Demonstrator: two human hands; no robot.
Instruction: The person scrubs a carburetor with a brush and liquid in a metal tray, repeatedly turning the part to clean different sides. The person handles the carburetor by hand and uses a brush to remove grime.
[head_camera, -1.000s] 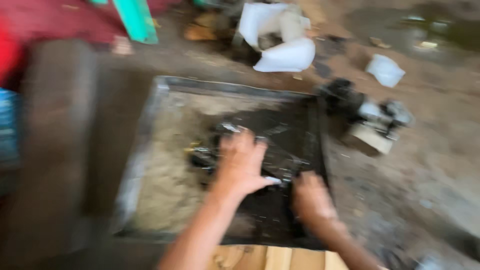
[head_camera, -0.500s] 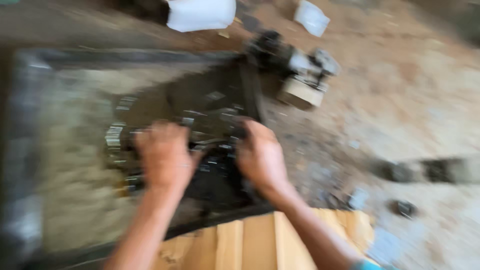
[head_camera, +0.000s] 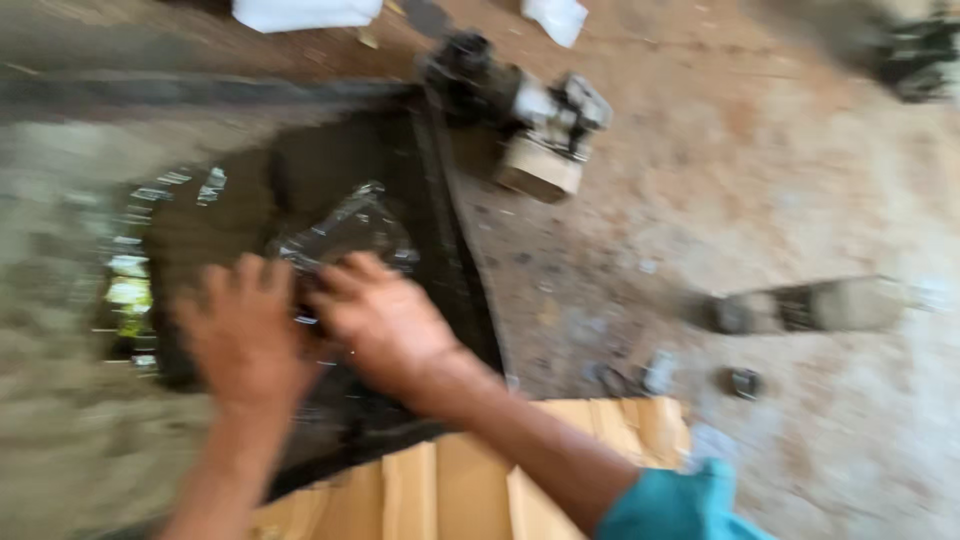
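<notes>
Both hands pressing into the dark sheet in the tray.

I am seeing the right hand (head_camera: 385, 320) with fingers (head_camera: 345, 272) spread and lying flat on a dark, wet, glossy sheet (head_camera: 330, 215); the left hand (head_camera: 245, 340) is resting beside it, fingers apart, though blur is hiding whether they are pinching anything. The sheet is lying inside the tray (head_camera: 455, 240), over sandy sludge. I am judging this a spreading or gathering step; the next move is calling for a firm hold on the sheet's edge.
</notes>
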